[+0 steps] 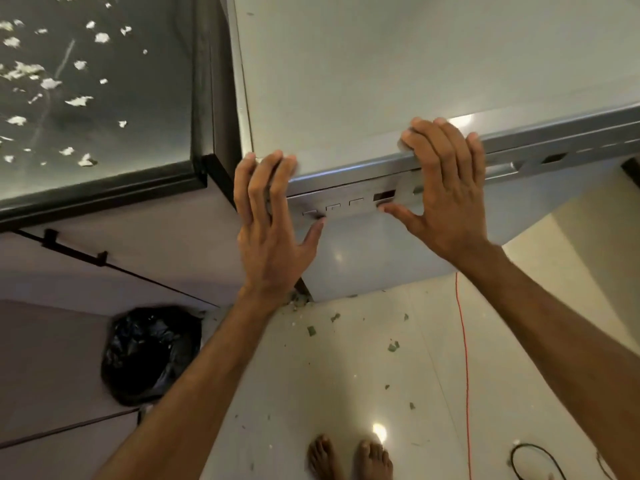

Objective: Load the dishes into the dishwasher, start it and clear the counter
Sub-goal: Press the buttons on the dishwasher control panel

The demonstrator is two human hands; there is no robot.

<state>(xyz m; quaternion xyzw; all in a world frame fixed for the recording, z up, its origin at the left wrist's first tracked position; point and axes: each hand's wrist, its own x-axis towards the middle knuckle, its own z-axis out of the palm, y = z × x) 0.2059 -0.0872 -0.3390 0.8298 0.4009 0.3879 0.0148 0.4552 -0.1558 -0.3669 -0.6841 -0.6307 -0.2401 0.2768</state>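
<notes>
I look down on a freestanding grey dishwasher with its door closed. Its control panel runs along the top front with several small buttons and a dark display. My left hand lies flat over the panel's left end, fingertips on the top edge and thumb by a button. My right hand rests on the front top edge further right, fingers hooked over the rim and thumb touching the panel under the display. Neither hand holds anything. No dishes are in view.
A dark speckled counter strewn with white scraps lies to the left. Below it are cupboard fronts and a black rubbish bag. The pale tiled floor carries green scraps, a red cord, a black cable and my bare feet.
</notes>
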